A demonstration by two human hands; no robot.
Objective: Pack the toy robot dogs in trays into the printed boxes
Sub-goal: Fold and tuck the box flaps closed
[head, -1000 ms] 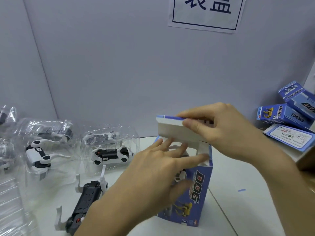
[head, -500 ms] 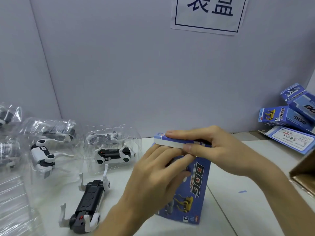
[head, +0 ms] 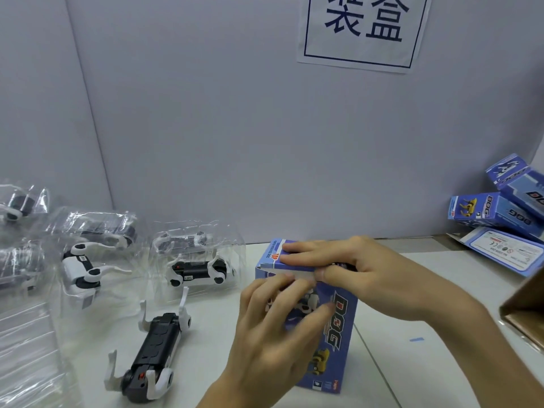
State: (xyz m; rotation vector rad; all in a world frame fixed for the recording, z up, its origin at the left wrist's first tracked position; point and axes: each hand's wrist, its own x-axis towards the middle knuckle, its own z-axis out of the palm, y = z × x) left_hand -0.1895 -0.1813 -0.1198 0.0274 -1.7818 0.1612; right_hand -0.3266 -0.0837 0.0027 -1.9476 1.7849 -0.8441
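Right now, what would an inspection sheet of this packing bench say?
Surface: white table, with a small blue mark.
Job's things: blue box upright, lid folded down, white flap edge showing; one bare toy dog lying to its left; more dogs in clear trays behind.
Clutter: plastic sheet near left; pile of boxes far right; brown carton at right edge.
Hands: left hand presses fingertips on the box front; right hand pinches the lid.
Cables: nothing seen.
Surroundings: grey wall with paper sign.
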